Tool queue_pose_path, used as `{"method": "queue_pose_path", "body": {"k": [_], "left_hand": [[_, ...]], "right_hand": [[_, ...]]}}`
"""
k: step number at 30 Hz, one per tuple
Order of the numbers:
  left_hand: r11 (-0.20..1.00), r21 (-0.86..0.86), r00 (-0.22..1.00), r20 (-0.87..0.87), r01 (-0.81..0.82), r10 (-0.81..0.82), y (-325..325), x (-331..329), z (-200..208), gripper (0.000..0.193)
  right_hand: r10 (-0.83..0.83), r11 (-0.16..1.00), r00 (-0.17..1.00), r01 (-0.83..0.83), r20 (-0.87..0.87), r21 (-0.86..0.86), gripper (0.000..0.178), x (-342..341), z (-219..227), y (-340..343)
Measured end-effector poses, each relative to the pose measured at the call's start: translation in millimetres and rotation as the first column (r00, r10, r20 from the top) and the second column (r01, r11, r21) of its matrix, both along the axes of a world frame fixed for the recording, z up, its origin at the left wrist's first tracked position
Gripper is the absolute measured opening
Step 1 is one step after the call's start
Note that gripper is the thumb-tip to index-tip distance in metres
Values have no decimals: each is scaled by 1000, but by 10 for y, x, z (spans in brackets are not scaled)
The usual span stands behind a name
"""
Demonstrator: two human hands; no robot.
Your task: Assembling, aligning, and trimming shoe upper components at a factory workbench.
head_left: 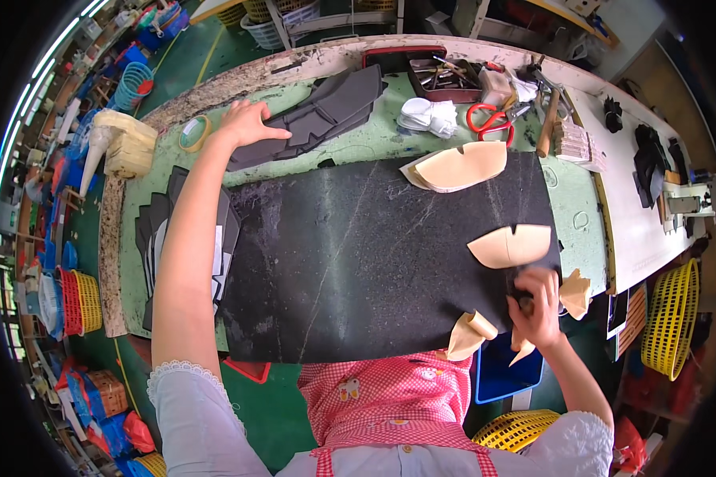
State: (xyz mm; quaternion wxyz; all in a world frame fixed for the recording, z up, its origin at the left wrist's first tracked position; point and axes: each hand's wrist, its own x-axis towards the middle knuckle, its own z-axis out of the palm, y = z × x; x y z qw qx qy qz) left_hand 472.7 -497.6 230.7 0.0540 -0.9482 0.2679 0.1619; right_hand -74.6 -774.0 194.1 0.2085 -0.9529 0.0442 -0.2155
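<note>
My left hand (245, 123) reaches to the far left, thumb and fingers apart, resting at the end of a pile of dark grey cut pieces (326, 111). My right hand (538, 308) is curled at the right edge of a black mat (358, 254). A small dark thing shows at its fingers, too hidden to name. Just beyond it lies a flat tan piece (511, 246) with a notch in its far edge. Curled tan pieces (471, 334) lie to its left, and another tan scrap (575, 294) is on its right. Farther back sits a tan stack (460, 167).
More grey pieces (155, 230) lie under my left forearm. Along the back are a tape roll (195, 133), white bundled cloth (428, 118), red-handled scissors (489, 119), a tool tray (445, 79) and a hammer (547, 123). A blue bin (507, 374) stands below the mat's near edge.
</note>
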Motion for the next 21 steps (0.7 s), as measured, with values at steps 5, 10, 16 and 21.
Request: {"method": "queue_pose_path", "body": {"k": [5,10,16,21], "left_hand": [[887,-440,991,64,137,-121,239,11,-262,80],[624,-764,969,11,167,-246,85,-458,342,64],[778,-628,932,-271,18,-240,118,-1167,590,67],[754,-464,880,146,465,-453,304,-1825,-30,81]], "right_hand": [[-201,979,976,204,-83,29,24,-342,178,-48],[-104,995,991,105,-78,-1,38,311,441,173],[-21,996,994,12,-104,-88,25,688,273,-16],[92,990,993,-83,77,-115,15,916,448,96]]}}
